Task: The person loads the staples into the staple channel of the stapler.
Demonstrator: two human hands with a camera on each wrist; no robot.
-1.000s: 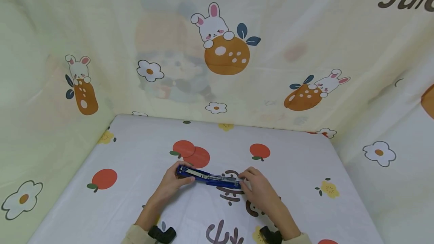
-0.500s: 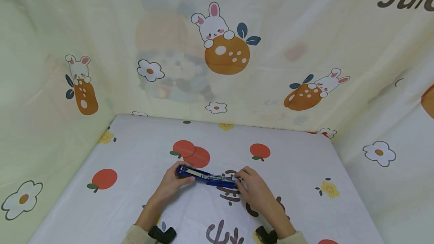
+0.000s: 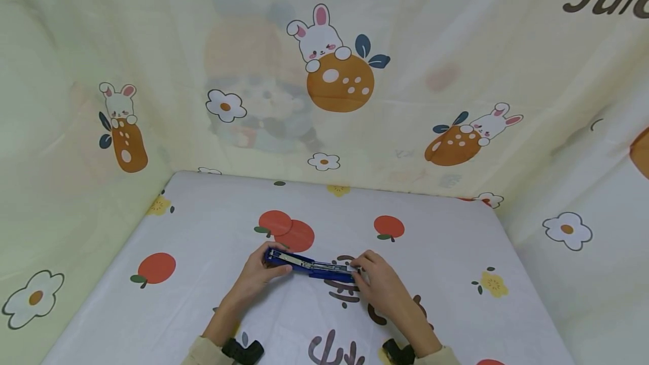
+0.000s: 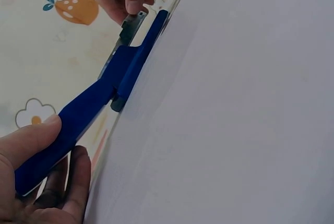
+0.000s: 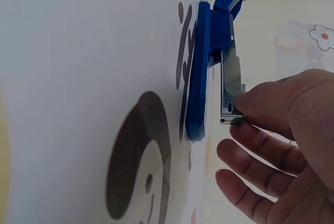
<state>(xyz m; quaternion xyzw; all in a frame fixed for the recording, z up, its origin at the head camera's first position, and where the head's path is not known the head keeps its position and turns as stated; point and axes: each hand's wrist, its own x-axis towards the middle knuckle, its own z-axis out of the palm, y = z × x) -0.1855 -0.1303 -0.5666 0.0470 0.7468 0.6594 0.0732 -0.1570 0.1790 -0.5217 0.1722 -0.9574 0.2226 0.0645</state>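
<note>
A blue stapler (image 3: 332, 276) lies folded wide open over the table, its cover swung back to the left. My left hand (image 3: 255, 274) grips the end of that cover, thumb on one side and fingers on the other, as the left wrist view shows. At the opposite end my right hand (image 3: 383, 283) pinches the tip of the metal staple magazine (image 5: 229, 80) between thumb and index finger. The magazine stands apart from the blue base (image 5: 197, 88), with a gap between them. What lies inside the magazine is too small to tell.
A white tablecloth (image 3: 213, 230) printed with red fruit and yellow flowers lies under the hands. Pale curtains (image 3: 385, 139) with rabbit prints hang behind the table and on both sides. Each wrist wears a black strap mount (image 3: 243, 350).
Over the first half second my right hand shifted slightly left along the magazine. Since then it has stayed there. The left hand and the stapler look unmoved.
</note>
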